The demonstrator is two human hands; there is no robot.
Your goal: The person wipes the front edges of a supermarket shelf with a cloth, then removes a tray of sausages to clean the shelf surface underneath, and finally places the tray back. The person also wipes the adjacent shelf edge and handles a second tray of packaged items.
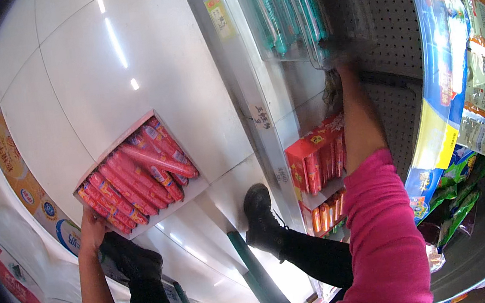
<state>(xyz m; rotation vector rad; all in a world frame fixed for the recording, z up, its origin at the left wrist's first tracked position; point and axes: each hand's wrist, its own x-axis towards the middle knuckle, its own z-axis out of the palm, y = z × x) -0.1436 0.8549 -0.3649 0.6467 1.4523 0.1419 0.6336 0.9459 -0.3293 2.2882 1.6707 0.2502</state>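
Note:
My left hand [93, 227] grips the lower left corner of an open cardboard box [186, 194], held tilted above the floor. Red plastic-wrapped sausages [137, 182] fill it, some lying across the others. My right hand [345, 55] reaches into the shelf, blurred and dark, so its fingers and anything in them cannot be made out. It is beside a clear plastic bin [313, 54] with green-wrapped sticks [273, 16] in it. Nearer me on the shelf, a red display box [307, 143] holds upright red-wrapped sticks.
The shelf's metal front edge [257, 90] bears handwritten labels. A pegboard back panel [388, 11] stands behind my right hand. Hanging snack packets [481, 63] are at the far right. Wrapped cartons [22, 278] line the left. My black boots [262, 217] stand on the tiled floor [155, 35].

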